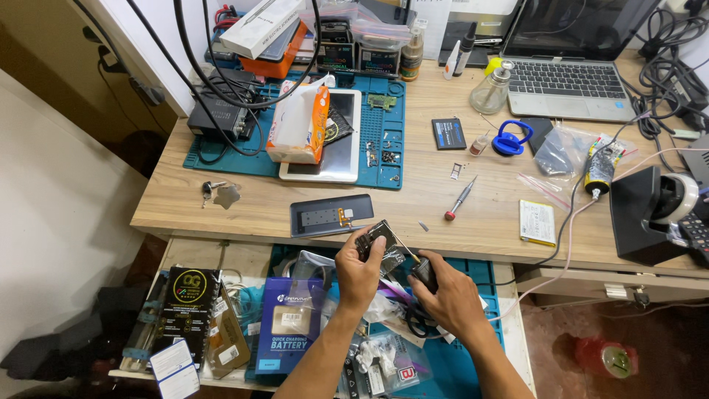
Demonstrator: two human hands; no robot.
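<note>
Hands low over the open drawer (221, 266): left hand (360, 275) clamped on an opened phone body (380, 240), tilted up for access; right hand (447, 295) closed around a small dark tool (424, 273) beside it. Farther off on the surface (413, 185), grey back cover (331, 215), red-tipped screwdriver (461, 198), blue mat (384, 148), laptop (565, 77), parked within reach.

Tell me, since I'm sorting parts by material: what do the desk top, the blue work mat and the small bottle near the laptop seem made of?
The pale brown desk top looks like wood-grain laminate: streaked, matte. The blue rectangular work mat seems soft rubber or silicone: dull, with moulded compartments. The small clear round bottle looks like glass, transparent and glinting, though clear plastic is possible.
</note>
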